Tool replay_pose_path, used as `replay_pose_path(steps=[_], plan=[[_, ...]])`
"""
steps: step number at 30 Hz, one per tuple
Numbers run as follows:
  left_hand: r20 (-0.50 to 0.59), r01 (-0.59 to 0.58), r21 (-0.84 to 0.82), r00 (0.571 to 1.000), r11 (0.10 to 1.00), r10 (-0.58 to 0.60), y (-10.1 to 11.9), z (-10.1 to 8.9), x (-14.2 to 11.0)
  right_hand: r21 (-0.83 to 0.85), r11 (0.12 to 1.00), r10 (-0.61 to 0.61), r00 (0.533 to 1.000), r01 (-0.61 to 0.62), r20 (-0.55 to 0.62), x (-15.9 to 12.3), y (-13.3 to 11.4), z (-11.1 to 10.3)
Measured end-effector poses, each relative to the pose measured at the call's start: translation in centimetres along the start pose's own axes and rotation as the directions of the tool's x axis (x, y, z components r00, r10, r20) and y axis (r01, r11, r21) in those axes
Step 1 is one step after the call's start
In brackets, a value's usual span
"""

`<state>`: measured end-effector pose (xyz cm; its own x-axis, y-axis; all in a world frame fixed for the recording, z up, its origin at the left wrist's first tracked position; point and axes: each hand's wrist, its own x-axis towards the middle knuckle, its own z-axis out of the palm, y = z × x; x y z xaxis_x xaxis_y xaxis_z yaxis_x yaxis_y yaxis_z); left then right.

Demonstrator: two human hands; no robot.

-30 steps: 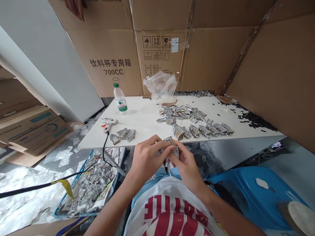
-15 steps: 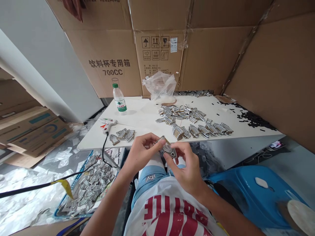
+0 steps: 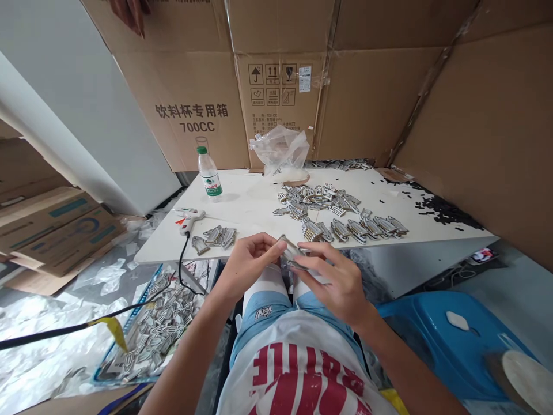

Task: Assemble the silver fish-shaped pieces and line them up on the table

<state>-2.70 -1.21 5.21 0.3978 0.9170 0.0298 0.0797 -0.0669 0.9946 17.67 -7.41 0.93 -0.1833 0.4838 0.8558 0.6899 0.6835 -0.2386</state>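
Over my lap, at the table's front edge, my left hand (image 3: 254,260) is closed on a small flat grey pointed piece (image 3: 292,249), thumb on top. My right hand (image 3: 337,281) has its fingertips at the piece's right end, pinching it; part of the piece is hidden behind them. On the table beyond, a pile of similar grey pieces with brown edges (image 3: 319,199) lies behind a row of stacked ones (image 3: 358,229). A smaller group of such pieces (image 3: 215,236) sits left of my left hand.
A glue gun (image 3: 190,220) and a water bottle (image 3: 209,174) stand on the white table (image 3: 250,210) at left. Farther back is a plastic bag (image 3: 280,150). Black strips (image 3: 444,208) are scattered at right. Below are a blue basket (image 3: 140,308) of grey pieces and a blue stool (image 3: 432,328).
The grey piece has tilted and shows less of its face. My right hand's fingers have shifted and straightened along its right end. My left hand has barely moved.
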Motion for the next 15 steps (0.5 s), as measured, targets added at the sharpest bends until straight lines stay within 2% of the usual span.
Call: replay_pose_path(steps=[3, 6, 11, 15], plan=[[-0.085, -0.012, -0.002, 0.996, 1.000, 0.012, 0.0, -0.1, 0.3, -0.059, 0.995, 0.070, 0.992, -0.076, -0.101, 0.2, 2.6, -1.0], [-0.116, -0.013, 0.015, 0.993, 1.000, 0.015, 0.2, -0.3, 0.3, -0.155, 0.963, 0.192, 0.965, -0.220, -0.177, -0.3, 6.7, -2.0], [-0.099, -0.011, 0.029, 0.995, 1.000, 0.014, 0.2, -0.4, 0.1, -0.231, 0.890, 0.381, 0.919, -0.393, -0.096, -2.5, 12.7, -2.3], [-0.083, -0.010, 0.027, 0.996, 1.000, 0.012, 0.0, -0.3, 0.2, -0.242, 0.881, 0.416, 0.909, -0.406, -0.011, -3.9, 14.4, -0.9]])
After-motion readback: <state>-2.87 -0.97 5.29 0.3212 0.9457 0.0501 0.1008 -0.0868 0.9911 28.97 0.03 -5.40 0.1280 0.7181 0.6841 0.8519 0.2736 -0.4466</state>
